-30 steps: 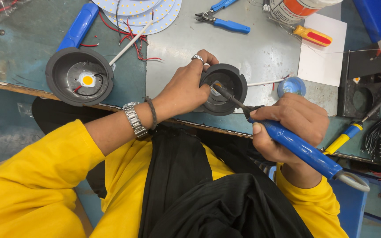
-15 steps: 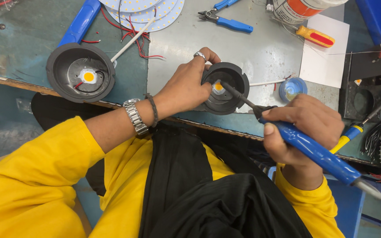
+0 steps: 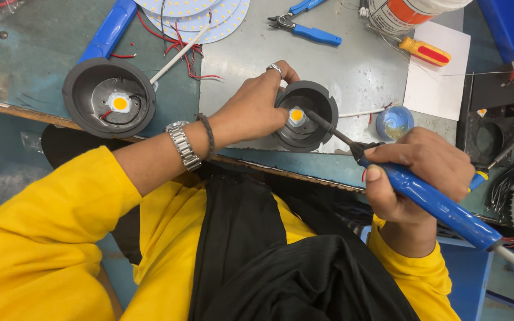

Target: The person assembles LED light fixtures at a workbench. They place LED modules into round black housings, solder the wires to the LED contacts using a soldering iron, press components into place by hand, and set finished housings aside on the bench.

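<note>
The left hand (image 3: 256, 110) grips the rim of a dark round housing (image 3: 304, 116) that sits at the near edge of the tabletop (image 3: 352, 65). The right hand (image 3: 420, 172) is closed around the blue handle of a soldering iron (image 3: 435, 202), and its tip reaches into the housing, at the yellow chip (image 3: 296, 115) in the middle.

The left fingers are very near the hot tip, so I think a small slip could burn them. The housing is close to the tabletop edge; a push from the iron may tip it off. Too long contact could also damage the chip, and the iron's cord may pull on the hand.

Counted: two dark housings, the second one (image 3: 108, 98) well apart to the left with its own chip; one soldering iron; one blue pliers (image 3: 307, 30); one screwdriver (image 3: 426, 52) with yellow and red handle; one small blue pot (image 3: 394, 123); one white sheet (image 3: 438, 71); at least two white LED discs (image 3: 200, 12) at the far edge.
</note>
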